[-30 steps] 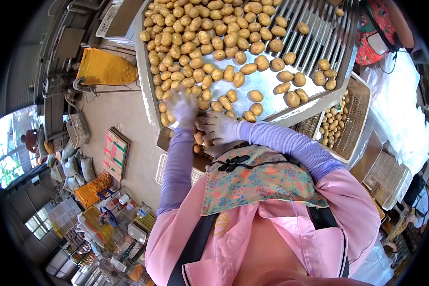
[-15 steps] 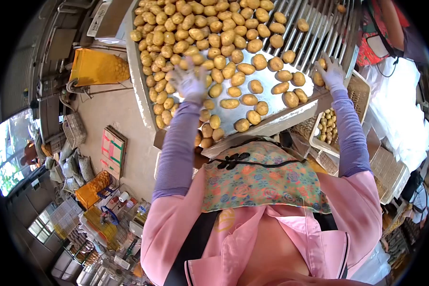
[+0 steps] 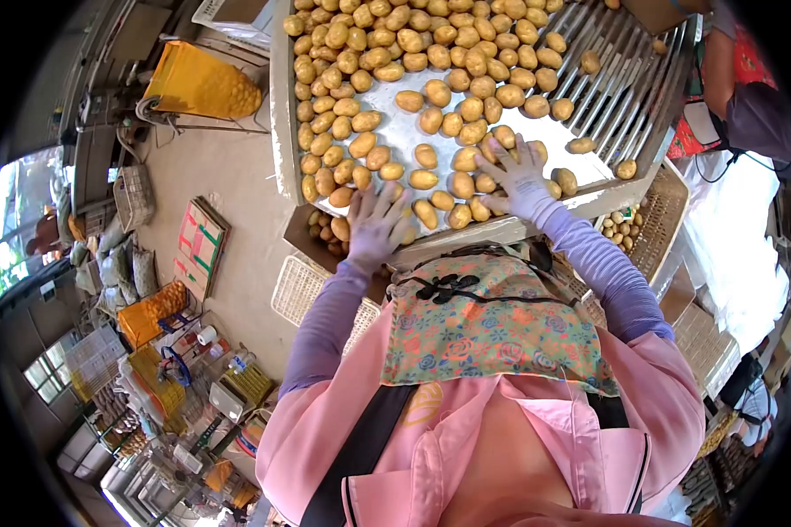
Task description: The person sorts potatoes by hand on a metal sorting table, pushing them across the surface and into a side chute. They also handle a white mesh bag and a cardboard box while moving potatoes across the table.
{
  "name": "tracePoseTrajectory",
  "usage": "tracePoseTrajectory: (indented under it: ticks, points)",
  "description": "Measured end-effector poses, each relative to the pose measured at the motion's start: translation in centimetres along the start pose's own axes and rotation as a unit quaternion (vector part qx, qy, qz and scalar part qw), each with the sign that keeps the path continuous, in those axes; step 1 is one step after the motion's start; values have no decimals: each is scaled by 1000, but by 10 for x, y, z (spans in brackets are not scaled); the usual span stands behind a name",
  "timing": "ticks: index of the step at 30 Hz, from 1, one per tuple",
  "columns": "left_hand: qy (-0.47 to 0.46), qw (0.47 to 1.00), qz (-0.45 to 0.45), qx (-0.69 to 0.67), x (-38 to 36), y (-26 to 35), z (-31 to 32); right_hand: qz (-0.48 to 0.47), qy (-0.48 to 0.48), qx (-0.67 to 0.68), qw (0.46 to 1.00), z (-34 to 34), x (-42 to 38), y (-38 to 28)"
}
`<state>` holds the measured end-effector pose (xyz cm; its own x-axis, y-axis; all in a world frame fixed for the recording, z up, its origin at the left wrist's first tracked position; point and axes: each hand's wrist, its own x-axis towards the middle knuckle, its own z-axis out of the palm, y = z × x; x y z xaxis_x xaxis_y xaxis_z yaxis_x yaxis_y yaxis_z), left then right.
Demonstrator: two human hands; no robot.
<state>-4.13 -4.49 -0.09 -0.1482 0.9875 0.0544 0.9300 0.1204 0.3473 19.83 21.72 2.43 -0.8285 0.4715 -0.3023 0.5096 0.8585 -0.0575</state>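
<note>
Many potatoes (image 3: 426, 156) lie on a pale metal sorting table (image 3: 280, 132), heaped thickly at the far side and scattered nearer to me. My left hand (image 3: 378, 230), in a thin pale glove, is at the near edge with fingers spread, touching potatoes beside a corner opening. Also gloved, my right hand (image 3: 526, 184) lies over potatoes near the front right, its fingers apart. Neither hand is closed round a potato. Potatoes under both palms are partly hidden.
Metal roller bars (image 3: 628, 83) slope at the table's right, with a few potatoes on them. A basket (image 3: 668, 206) with potatoes stands below right, another woven basket (image 3: 301, 288) below left. A co-worker's arm (image 3: 721, 75) is at the far right.
My left hand has come back toward me to the front edge. My right hand has moved left from the roller side onto the potatoes. Potatoes have shifted, baring more of the metal surface.
</note>
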Motion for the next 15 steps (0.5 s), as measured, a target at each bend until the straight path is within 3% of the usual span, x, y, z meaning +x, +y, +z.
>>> tracePoseTrajectory:
  ticks: [2, 3, 6, 8, 10, 12, 13, 15]
  points:
    - [-2, 997, -32, 73, -35, -14, -16, -73, 48, 9, 996, 14, 6, -15]
    - [-3, 997, -31, 75, -53, -27, -19, -72, 50, 11, 996, 13, 10, -24]
    - [23, 990, -30, 134, -81, -64, -32, -185, 13, 56, 981, 7, 31, -62]
    - [39, 973, -172, 151, -75, -80, -48, -205, 36, 51, 977, 4, 47, -94]
    - [36, 963, -194, 185, -71, -136, -13, -222, 40, 50, 973, 9, 57, -120]
    - [28, 946, -260, 194, -31, -166, 14, -328, 89, 65, 938, 32, 66, -137]
    - [22, 938, -304, 167, -5, -156, 31, -326, 88, 63, 939, 37, 66, -135]
    - [-201, 909, -283, 231, 81, -26, -31, -461, 146, 103, 869, 47, 57, -126]
